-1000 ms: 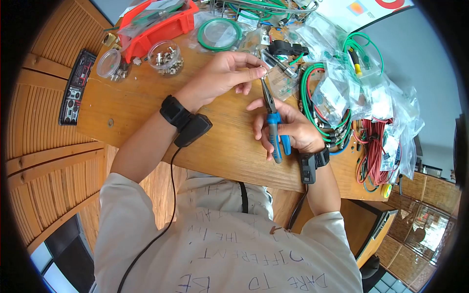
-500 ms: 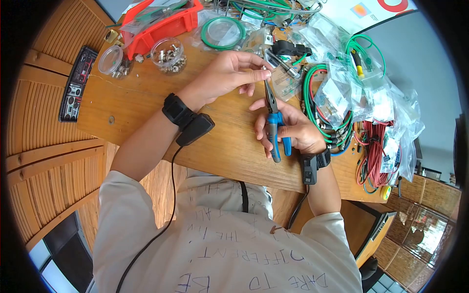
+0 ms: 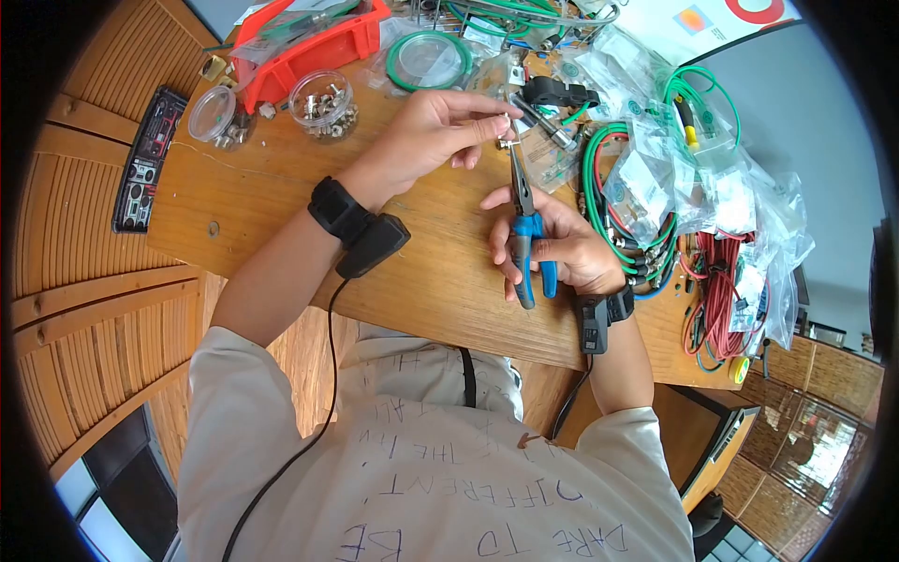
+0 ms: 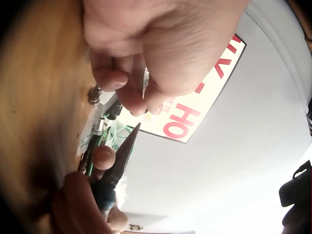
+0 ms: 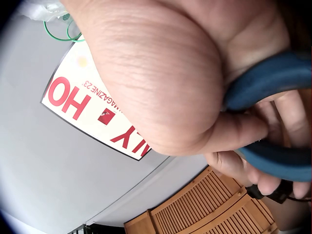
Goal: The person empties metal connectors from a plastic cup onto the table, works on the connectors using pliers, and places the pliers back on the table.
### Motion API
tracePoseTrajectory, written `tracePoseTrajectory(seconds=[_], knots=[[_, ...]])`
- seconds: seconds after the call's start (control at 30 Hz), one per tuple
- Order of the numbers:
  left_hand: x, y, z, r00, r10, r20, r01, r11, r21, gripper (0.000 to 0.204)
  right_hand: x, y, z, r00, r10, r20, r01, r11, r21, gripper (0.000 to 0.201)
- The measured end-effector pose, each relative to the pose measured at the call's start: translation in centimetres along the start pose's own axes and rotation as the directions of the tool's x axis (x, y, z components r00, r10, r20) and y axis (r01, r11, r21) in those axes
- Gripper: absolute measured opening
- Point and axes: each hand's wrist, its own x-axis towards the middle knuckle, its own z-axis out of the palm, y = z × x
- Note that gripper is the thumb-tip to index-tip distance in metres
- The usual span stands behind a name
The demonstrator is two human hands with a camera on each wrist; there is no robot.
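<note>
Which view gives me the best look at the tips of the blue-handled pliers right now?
The head view: the whole pliers show, tips up at the small metal connector the left hand pinches. The left wrist view shows the tips from below, partly blurred. The right wrist view shows only handles inside the right hand.

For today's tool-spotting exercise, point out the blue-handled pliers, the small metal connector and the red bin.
blue-handled pliers (image 3: 523, 245), head view, upper handle.
small metal connector (image 3: 506, 143), head view, its body.
red bin (image 3: 309, 47), head view, front wall.
</note>
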Motion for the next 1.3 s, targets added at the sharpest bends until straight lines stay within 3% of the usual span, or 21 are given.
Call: tracePoseTrajectory(seconds=[0.17,0.27,0.73,1.3], knots=[[0.02,-0.04,0.05,0.989,-0.016,0.149,0.012,1.0,0.024,0.035,-0.01,0.02,-0.08,1.0,0.01,0.004,-0.01,1.0,-0.02,0.07],[-0.29,0.3,0.62,0.995,0.018,0.101,-0.024,0.998,0.059,0.034,-0.05,-0.04,0.0,1.0,0.016,-0.009,-0.016,1.0,-0.021,0.07],[-0.12,-0.15,0.06,0.992,-0.015,0.122,0.006,0.997,0.072,0.029,-0.18,-0.12,-0.36,1.0,-0.001,-0.009,0.001,0.999,0.052,0.085],[-0.16,-0.07,0.05,0.992,-0.019,0.121,0.009,0.997,0.08,0.028,-0.16,-0.27,0.26,0.999,0.01,-0.035,-0.008,0.999,0.052,0.085]])
